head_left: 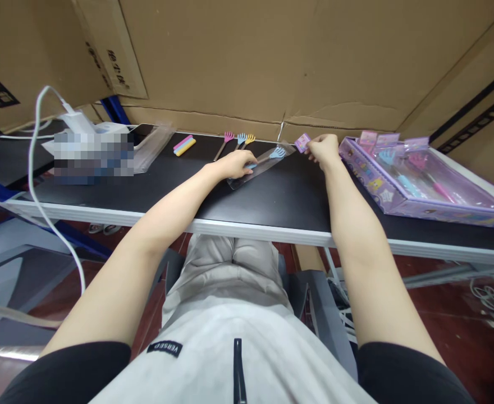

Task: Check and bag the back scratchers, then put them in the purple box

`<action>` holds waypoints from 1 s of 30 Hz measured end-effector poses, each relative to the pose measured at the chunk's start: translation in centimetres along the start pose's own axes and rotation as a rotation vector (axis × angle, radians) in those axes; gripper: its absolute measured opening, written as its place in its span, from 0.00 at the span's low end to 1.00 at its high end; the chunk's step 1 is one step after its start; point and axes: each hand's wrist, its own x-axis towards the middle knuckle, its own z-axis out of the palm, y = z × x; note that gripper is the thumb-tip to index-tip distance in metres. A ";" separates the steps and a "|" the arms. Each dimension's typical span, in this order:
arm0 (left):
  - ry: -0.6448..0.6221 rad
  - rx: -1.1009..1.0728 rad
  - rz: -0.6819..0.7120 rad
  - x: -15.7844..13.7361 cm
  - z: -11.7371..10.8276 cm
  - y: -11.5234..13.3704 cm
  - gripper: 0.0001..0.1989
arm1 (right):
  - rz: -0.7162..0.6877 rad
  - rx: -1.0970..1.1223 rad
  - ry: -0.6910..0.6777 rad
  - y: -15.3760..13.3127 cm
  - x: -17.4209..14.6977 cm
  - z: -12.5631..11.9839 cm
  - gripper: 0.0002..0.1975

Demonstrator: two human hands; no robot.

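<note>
While the left hand (237,164) was closed narrowly over the lower end of a bagged scratcher (268,159), thumb and fingers about its blue handle, the right hand (323,151) pinched a small purple card (302,142) by one corner, just beyond the claw end.

Clock centred on the seated person, 12 dead ahead. Bagged scratcher lay at 12 on the black table (268,205), slanted, blue claw pointing to 2. Three loose scratchers (241,138) sat just short of 12, lower parts partly hidden by the left hand. Coloured sticks (184,146) at 11; clear sleeves (152,148) beyond them toward 10; purple box (449,207) with more bagged ones at 2.

Handling, as judged: light, stem thin and stiff, claw tines fine and probably the part likeliest to bend or snap. Wrapping looked slick and limp, apt to slide over what it held. Best hold seemed the thick handle, through the film, claw left free. Card looked light, fairly stiff; edges suited it, a hard pinch might crease it.
</note>
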 end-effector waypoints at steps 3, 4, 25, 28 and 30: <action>-0.010 0.019 -0.021 -0.1 -0.4 0.1 0.22 | 0.110 0.047 -0.112 -0.9 -0.8 -0.2 0.05; -0.008 0.020 -0.028 -0.2 -0.5 0.0 0.22 | 0.105 0.052 -0.114 -1.1 -1.0 -0.2 0.04; -0.068 0.047 -0.196 -1.9 -3.1 0.5 0.20 | 0.073 -0.004 -0.199 0.0 -1.6 1.9 0.14; -0.106 0.083 -0.231 -2.2 -3.7 1.0 0.23 | 0.042 -0.078 -0.193 -0.5 -1.9 1.4 0.16; -0.124 0.094 -0.245 -2.3 -4.0 1.3 0.24 | 0.033 -0.108 -0.189 -0.8 -2.1 1.2 0.17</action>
